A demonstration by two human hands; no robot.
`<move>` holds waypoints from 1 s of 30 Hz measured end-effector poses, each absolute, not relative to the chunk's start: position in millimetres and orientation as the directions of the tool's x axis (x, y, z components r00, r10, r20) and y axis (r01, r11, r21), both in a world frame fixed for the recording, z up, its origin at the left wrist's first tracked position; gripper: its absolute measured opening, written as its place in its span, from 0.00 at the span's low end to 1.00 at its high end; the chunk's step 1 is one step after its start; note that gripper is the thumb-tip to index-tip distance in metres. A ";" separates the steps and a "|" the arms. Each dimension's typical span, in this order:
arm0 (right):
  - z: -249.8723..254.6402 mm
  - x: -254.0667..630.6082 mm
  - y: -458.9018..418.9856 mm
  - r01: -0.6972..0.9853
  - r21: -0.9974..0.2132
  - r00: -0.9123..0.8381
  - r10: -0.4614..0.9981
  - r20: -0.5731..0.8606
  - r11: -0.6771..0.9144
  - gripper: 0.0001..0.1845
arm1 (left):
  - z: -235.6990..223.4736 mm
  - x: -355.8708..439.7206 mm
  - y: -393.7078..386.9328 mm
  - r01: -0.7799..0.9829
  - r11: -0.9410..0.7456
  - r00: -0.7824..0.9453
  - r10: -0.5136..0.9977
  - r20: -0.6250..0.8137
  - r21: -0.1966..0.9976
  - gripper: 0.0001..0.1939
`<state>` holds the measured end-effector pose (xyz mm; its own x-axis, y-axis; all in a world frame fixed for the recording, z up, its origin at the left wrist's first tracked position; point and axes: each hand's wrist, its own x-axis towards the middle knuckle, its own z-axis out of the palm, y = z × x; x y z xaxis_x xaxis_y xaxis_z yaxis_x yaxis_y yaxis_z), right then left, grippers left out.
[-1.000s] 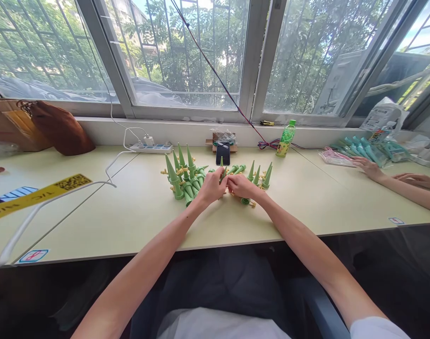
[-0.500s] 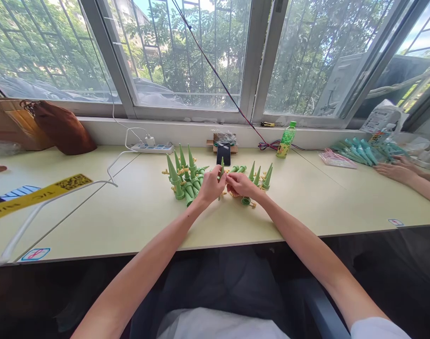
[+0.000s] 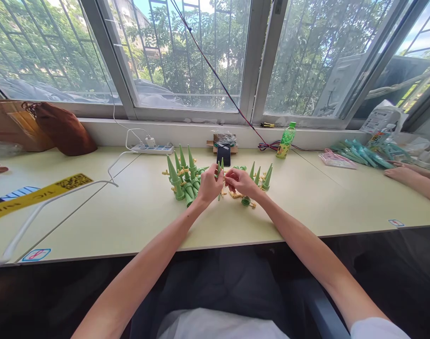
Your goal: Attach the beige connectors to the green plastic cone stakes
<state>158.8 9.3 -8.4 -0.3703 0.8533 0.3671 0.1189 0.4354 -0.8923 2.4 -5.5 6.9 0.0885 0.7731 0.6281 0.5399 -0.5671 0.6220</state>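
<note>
My left hand [image 3: 211, 184] is closed around a green plastic watering spike [image 3: 222, 163], whose pointed tip rises above the fingers. My right hand [image 3: 242, 182] meets it from the right with thumb and fingers pinched together; whatever small part lies in that pinch is hidden. To the left of my hands, several green spikes [image 3: 173, 175] with yellow valves stand upright, and others lie on their sides. More upright spikes [image 3: 267, 178] are just beyond my right hand. Below it are loose yellow valves [image 3: 235, 194] and a spike [image 3: 246, 201] with its round open end showing.
A phone [image 3: 223, 154] leans on a small box behind my hands. Along the back are a power strip [image 3: 153, 149], a green drink bottle [image 3: 286, 140] and a brown bag [image 3: 61, 128]. At right, a person's hands [image 3: 403, 172] are beside teal packets [image 3: 363, 153].
My right hand's fingers have shifted slightly at the spike, and a second green tip now shows by my left hand. The other person's hands at right have drawn back rightward.
</note>
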 end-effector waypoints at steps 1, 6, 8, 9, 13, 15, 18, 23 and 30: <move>-8.6 159.0 9.4 0.109 -0.892 -0.369 0.851 0.373 0.439 0.18 | 7.2 2.5 -5.7 0.534 -0.571 0.089 0.772 0.630 0.624 0.08; -9.6 159.8 10.0 0.119 -0.898 -0.366 0.860 0.357 0.423 0.22 | 8.1 3.3 -6.8 0.501 -0.591 0.084 0.760 0.645 0.632 0.08; -9.6 159.6 10.2 0.141 -0.899 -0.360 0.867 0.343 0.414 0.23 | 8.2 3.6 -6.8 0.495 -0.594 0.078 0.758 0.648 0.635 0.09; -9.6 159.4 10.2 0.154 -0.897 -0.353 0.871 0.341 0.414 0.24 | 8.3 3.8 -6.7 0.494 -0.594 0.076 0.757 0.649 0.635 0.08; -8.4 158.4 9.1 0.193 -0.877 -0.306 0.876 0.373 0.440 0.24 | 8.3 3.5 -6.2 0.498 -0.592 0.066 0.754 0.654 0.633 0.08; -7.6 158.0 8.2 0.201 -0.865 -0.284 0.873 0.398 0.460 0.23 | 8.2 3.1 -5.8 0.506 -0.589 0.055 0.751 0.658 0.630 0.08; -6.3 158.1 7.1 0.212 -0.851 -0.277 0.865 0.419 0.480 0.22 | 7.8 2.8 -5.1 0.515 -0.589 0.041 0.742 0.669 0.623 0.08; -4.2 159.4 5.4 0.261 -0.843 -0.299 0.869 0.393 0.471 0.24 | 7.7 3.0 -5.0 0.516 -0.590 0.049 0.744 0.666 0.621 0.08; -3.8 159.3 4.8 0.306 -0.817 -0.291 0.865 0.409 0.489 0.25 | 7.3 2.5 -4.1 0.517 -0.594 0.043 0.738 0.674 0.617 0.08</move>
<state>159.3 4.8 -3.8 -0.2908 0.8650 0.4089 0.3061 0.4890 -0.8168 2.5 -4.1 7.3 0.0434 0.7376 0.6739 0.5166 -0.5939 0.6168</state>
